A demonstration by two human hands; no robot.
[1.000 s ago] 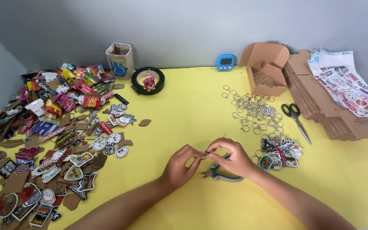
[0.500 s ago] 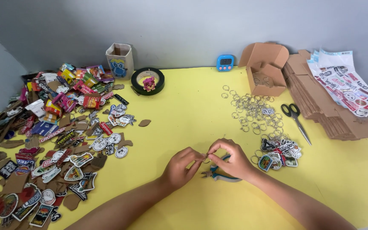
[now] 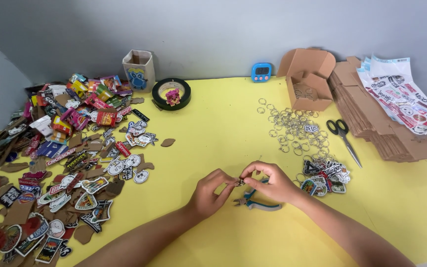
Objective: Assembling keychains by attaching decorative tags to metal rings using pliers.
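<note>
My left hand (image 3: 208, 193) and my right hand (image 3: 270, 183) meet over the yellow table (image 3: 213, 123), pinching one small charm piece (image 3: 239, 182) between their fingertips. Whether a ring is on the piece is too small to tell. Blue-handled pliers (image 3: 255, 202) lie on the table just under my right hand. A small pile of finished charms (image 3: 324, 173) sits right of that hand, and loose metal key rings (image 3: 292, 128) are scattered beyond it.
A big heap of printed cut-out pieces (image 3: 65, 158) covers the left side. At the back stand a paper cup (image 3: 138, 69), a black tape roll (image 3: 172, 93), a blue timer (image 3: 261, 72) and an open cardboard box (image 3: 307, 79). Scissors (image 3: 344, 136), flat cardboard (image 3: 386, 123) and printed sheets (image 3: 406, 94) lie right.
Both hands stay together at the same spot, with only slight finger movement on the small piece. Nothing else on the table has moved.
</note>
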